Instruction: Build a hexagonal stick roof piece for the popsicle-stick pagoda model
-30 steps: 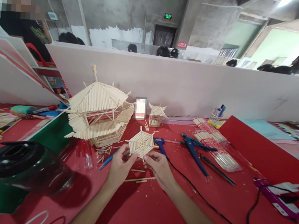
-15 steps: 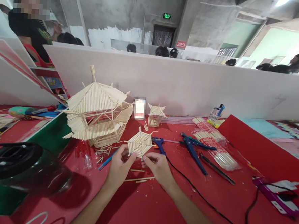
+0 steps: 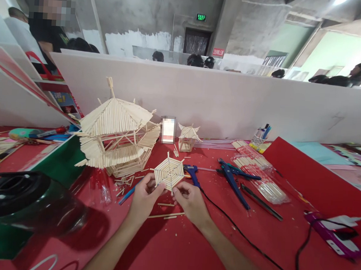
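Observation:
A web-like hexagonal panel of thin wooden sticks [image 3: 169, 173] is held up over the red table, its spokes jutting past the rim. My left hand [image 3: 148, 194] pinches its lower left edge between thumb and fingers. With closed fingers, my right hand [image 3: 189, 198] grips the lower right edge near a spoke end. Behind the panel lies a blue glue gun [image 3: 192, 173]. Loose wooden sticks [image 3: 166, 215] rest below the hands. A large stick pavilion model [image 3: 116, 135] stands to the left, and a small stick pavilion [image 3: 189, 136] stands farther back.
A dark bottle [image 3: 38, 203] stands at the near left. Blue cutting pliers [image 3: 234, 187], a black pen-like tool [image 3: 262, 202] and bagged sticks [image 3: 262, 176] lie at right. A black cable [image 3: 238, 230] runs towards a purple power strip [image 3: 333, 240]. A white partition [image 3: 219, 100] closes the back.
Both hands and the panel stay almost in place. The view has shifted very slightly, and a person behind the partition at upper left has moved a little to the right.

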`<state>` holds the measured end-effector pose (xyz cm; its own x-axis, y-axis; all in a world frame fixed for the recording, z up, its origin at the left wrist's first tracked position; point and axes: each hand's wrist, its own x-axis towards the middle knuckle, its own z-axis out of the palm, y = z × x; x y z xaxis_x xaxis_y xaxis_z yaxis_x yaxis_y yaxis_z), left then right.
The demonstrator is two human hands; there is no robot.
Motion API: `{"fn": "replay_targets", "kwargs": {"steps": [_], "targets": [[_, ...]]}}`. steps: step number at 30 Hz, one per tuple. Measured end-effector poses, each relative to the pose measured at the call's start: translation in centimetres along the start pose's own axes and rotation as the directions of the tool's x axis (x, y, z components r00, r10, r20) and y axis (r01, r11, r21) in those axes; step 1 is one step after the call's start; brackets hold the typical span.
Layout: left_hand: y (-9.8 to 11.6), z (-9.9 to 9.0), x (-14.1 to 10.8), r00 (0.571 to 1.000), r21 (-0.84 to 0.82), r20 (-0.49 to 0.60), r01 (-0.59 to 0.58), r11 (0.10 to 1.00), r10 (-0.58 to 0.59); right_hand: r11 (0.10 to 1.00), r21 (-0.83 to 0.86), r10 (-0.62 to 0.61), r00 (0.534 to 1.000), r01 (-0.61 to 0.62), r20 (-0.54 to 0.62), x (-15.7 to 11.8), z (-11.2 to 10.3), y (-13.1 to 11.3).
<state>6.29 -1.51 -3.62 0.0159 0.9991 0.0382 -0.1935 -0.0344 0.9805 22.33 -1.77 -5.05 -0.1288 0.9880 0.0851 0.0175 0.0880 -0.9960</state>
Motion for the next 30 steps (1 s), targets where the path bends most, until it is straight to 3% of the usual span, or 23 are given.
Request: {"fn": "replay_targets", "kwargs": {"steps": [8, 20, 30], "targets": [[0.41, -0.04, -0.01, 0.999, -0.079, -0.018, 0.036, 0.996, -0.037, 0.965, 0.25, 0.067, 0.995, -0.082, 0.069, 0.43, 0.06, -0.44], [0.69, 0.62, -0.26, 1.0, -0.001, -0.013, 0.007, 1.0, -0.007, 0.997, -0.077, -0.025, 1.0, 0.024, -0.013, -0.06, -0.21, -0.36], [0.61, 0.63, -0.22, 0.999, 0.034, -0.038, -0.007, 0.999, 0.008, 0.996, -0.08, -0.033, 0.999, 0.03, -0.034, -0.21, 0.19, -0.41]]}}
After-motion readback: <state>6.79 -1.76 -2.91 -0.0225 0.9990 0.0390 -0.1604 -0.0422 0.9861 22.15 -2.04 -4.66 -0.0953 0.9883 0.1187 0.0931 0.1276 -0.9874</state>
